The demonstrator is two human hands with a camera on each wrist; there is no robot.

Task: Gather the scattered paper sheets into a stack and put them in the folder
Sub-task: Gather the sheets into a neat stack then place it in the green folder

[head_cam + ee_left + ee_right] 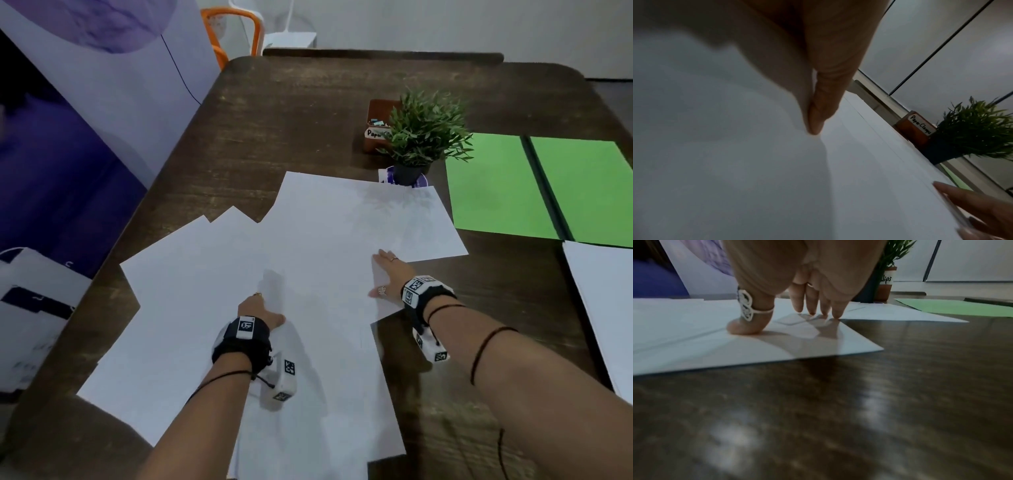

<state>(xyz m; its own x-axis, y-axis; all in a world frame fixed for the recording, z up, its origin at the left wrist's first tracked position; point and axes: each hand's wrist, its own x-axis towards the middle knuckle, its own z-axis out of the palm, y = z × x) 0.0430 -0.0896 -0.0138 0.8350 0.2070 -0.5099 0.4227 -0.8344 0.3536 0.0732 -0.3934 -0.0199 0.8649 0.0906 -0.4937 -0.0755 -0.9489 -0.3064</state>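
Observation:
Several white paper sheets [308,246] lie fanned and overlapping on the dark wooden table [274,120]. My left hand [263,306] is in the middle of them, its fingers hidden under a raised sheet [715,129]. In the left wrist view the thumb [815,125] pinches that sheet from the other side. My right hand [382,270] lies flat on the right side of the pile, straight fingers [818,311] and ringed thumb [742,328] pressing on a sheet [756,350] near its corner. The green folder [496,192] lies open at the far right.
One more white sheet [603,308] lies at the table's right edge, below the folder. A potted plant [424,137] and a brown pot of paper clips [376,133] stand just beyond the papers. A purple banner [85,120] stands along the left; an orange chair [233,31] behind.

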